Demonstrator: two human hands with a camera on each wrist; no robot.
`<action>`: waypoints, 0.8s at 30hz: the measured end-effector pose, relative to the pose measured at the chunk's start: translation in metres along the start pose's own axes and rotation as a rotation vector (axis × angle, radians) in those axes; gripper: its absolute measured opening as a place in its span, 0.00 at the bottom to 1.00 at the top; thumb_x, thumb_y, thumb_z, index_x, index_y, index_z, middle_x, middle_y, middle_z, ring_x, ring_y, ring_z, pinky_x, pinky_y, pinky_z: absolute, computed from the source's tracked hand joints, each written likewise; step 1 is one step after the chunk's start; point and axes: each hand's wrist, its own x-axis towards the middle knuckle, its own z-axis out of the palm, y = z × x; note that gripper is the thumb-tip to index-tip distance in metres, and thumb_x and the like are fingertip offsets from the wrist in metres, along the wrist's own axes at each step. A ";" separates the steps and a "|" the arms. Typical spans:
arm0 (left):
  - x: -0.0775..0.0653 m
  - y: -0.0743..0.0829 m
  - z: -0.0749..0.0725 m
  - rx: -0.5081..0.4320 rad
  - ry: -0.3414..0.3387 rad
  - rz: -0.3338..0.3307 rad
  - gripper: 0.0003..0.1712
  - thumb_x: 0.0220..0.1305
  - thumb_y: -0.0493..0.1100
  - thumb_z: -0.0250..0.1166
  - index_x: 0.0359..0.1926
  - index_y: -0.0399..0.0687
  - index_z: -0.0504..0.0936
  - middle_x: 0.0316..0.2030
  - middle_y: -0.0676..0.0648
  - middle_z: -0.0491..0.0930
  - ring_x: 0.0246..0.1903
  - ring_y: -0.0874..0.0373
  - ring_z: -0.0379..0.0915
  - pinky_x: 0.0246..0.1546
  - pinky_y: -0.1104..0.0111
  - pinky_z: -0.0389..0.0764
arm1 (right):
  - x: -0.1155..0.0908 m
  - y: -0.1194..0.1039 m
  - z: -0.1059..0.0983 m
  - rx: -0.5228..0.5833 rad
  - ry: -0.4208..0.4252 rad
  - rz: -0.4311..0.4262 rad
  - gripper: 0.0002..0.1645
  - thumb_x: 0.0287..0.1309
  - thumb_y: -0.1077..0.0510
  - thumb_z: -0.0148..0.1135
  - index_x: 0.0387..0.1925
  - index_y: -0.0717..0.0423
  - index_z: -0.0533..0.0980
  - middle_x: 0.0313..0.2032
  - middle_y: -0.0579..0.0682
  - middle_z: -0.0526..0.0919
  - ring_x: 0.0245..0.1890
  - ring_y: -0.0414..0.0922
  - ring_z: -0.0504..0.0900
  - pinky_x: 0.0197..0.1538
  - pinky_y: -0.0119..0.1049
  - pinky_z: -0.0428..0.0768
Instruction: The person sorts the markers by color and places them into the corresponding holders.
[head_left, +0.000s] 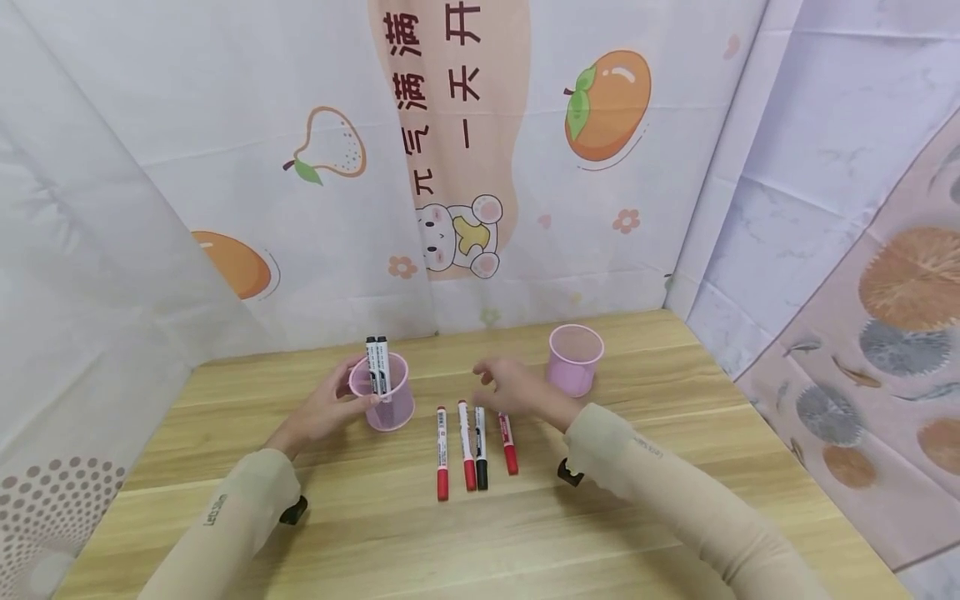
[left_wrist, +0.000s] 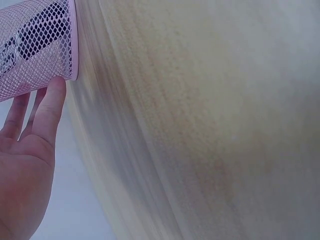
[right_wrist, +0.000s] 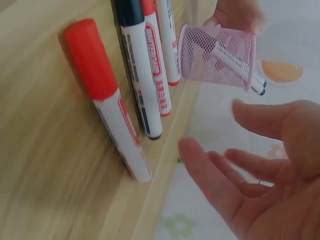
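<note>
On the left of the table stands a pink mesh pen cup [head_left: 395, 408] holding two white markers [head_left: 383, 367] with black ends up. My left hand [head_left: 321, 412] grips this cup from its left side, thumb at the front; in the left wrist view the fingers [left_wrist: 51, 107] touch the mesh. My right hand [head_left: 516, 388] hovers over the far ends of the loose markers, its fingers and thumb apart and holding nothing. Below it lie a black-capped marker [head_left: 481, 450] and a red-capped marker [head_left: 509, 442]. Two more red-capped markers, one at the left [head_left: 442, 454] and one beside it [head_left: 467, 446], lie alongside.
A second pink cup [head_left: 573, 367] stands at the back right, behind my right wrist; its inside shows no markers. The wooden table [head_left: 360, 533] ends at a printed cloth [head_left: 330, 250] at the back. Another patterned cloth [head_left: 847, 350] hangs on the right.
</note>
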 end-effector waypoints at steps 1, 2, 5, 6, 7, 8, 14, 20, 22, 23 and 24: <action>0.000 0.000 0.000 -0.001 0.002 0.000 0.47 0.66 0.50 0.70 0.77 0.50 0.54 0.71 0.38 0.62 0.68 0.35 0.60 0.68 0.38 0.61 | 0.000 -0.001 0.002 -0.008 -0.018 0.025 0.32 0.62 0.54 0.71 0.63 0.66 0.73 0.51 0.62 0.83 0.48 0.53 0.84 0.51 0.45 0.83; 0.000 0.001 0.000 -0.002 0.002 -0.002 0.47 0.66 0.50 0.70 0.77 0.51 0.54 0.71 0.38 0.62 0.68 0.35 0.60 0.68 0.38 0.61 | 0.000 -0.001 0.004 -0.025 -0.038 0.048 0.34 0.62 0.52 0.71 0.63 0.66 0.73 0.50 0.61 0.84 0.46 0.51 0.85 0.51 0.44 0.83; 0.000 0.002 -0.001 0.000 0.002 -0.011 0.47 0.66 0.51 0.70 0.77 0.51 0.54 0.71 0.38 0.61 0.68 0.35 0.60 0.68 0.38 0.60 | 0.000 0.000 0.013 -0.067 -0.095 0.098 0.37 0.62 0.50 0.71 0.64 0.67 0.71 0.39 0.58 0.86 0.33 0.47 0.85 0.44 0.43 0.84; -0.001 0.002 -0.001 0.002 0.001 -0.016 0.47 0.66 0.51 0.70 0.77 0.52 0.54 0.71 0.38 0.61 0.68 0.35 0.60 0.68 0.38 0.60 | 0.001 0.000 0.015 -0.089 -0.107 0.105 0.37 0.62 0.49 0.71 0.64 0.68 0.71 0.35 0.56 0.85 0.29 0.45 0.84 0.43 0.41 0.83; -0.001 0.003 -0.001 0.005 0.001 -0.022 0.47 0.66 0.51 0.70 0.77 0.52 0.54 0.71 0.38 0.61 0.68 0.35 0.60 0.68 0.37 0.60 | 0.001 0.000 0.018 -0.109 -0.113 0.111 0.37 0.62 0.49 0.71 0.64 0.68 0.71 0.32 0.54 0.84 0.25 0.44 0.82 0.41 0.39 0.82; -0.002 0.003 -0.001 0.007 0.000 -0.026 0.47 0.66 0.51 0.70 0.77 0.52 0.54 0.71 0.38 0.61 0.68 0.34 0.59 0.68 0.37 0.60 | 0.002 -0.001 0.021 -0.115 -0.117 0.117 0.36 0.62 0.50 0.71 0.62 0.69 0.72 0.29 0.52 0.82 0.21 0.43 0.80 0.38 0.38 0.82; -0.003 0.005 0.000 0.027 0.006 -0.025 0.47 0.66 0.51 0.70 0.77 0.51 0.55 0.70 0.37 0.62 0.68 0.34 0.61 0.67 0.37 0.61 | 0.005 -0.007 0.032 -0.150 -0.096 0.186 0.19 0.60 0.54 0.73 0.44 0.63 0.78 0.25 0.48 0.75 0.20 0.40 0.72 0.27 0.34 0.77; -0.003 0.004 0.001 0.025 0.007 -0.018 0.46 0.66 0.50 0.70 0.77 0.52 0.55 0.70 0.39 0.63 0.67 0.35 0.61 0.67 0.38 0.62 | 0.008 -0.009 0.038 -0.167 -0.091 0.231 0.18 0.61 0.55 0.72 0.44 0.64 0.79 0.29 0.51 0.80 0.18 0.41 0.78 0.25 0.32 0.77; -0.002 0.004 0.001 0.027 0.008 -0.014 0.46 0.66 0.50 0.70 0.77 0.52 0.55 0.70 0.38 0.63 0.67 0.34 0.61 0.67 0.37 0.61 | 0.009 -0.007 0.039 -0.140 -0.088 0.243 0.16 0.62 0.56 0.71 0.43 0.64 0.78 0.27 0.52 0.81 0.16 0.43 0.81 0.23 0.32 0.79; -0.002 0.004 0.001 0.028 0.010 -0.016 0.46 0.66 0.50 0.70 0.77 0.52 0.55 0.70 0.38 0.63 0.67 0.34 0.61 0.67 0.37 0.61 | 0.009 -0.006 0.039 -0.121 -0.086 0.250 0.16 0.62 0.56 0.71 0.42 0.64 0.77 0.26 0.53 0.81 0.15 0.44 0.82 0.22 0.33 0.81; -0.002 0.004 0.001 0.029 0.010 -0.017 0.46 0.66 0.51 0.70 0.77 0.52 0.56 0.70 0.38 0.63 0.67 0.34 0.61 0.67 0.37 0.61 | 0.009 -0.005 0.040 -0.097 -0.087 0.258 0.15 0.63 0.57 0.70 0.40 0.64 0.76 0.24 0.53 0.80 0.15 0.46 0.83 0.21 0.35 0.82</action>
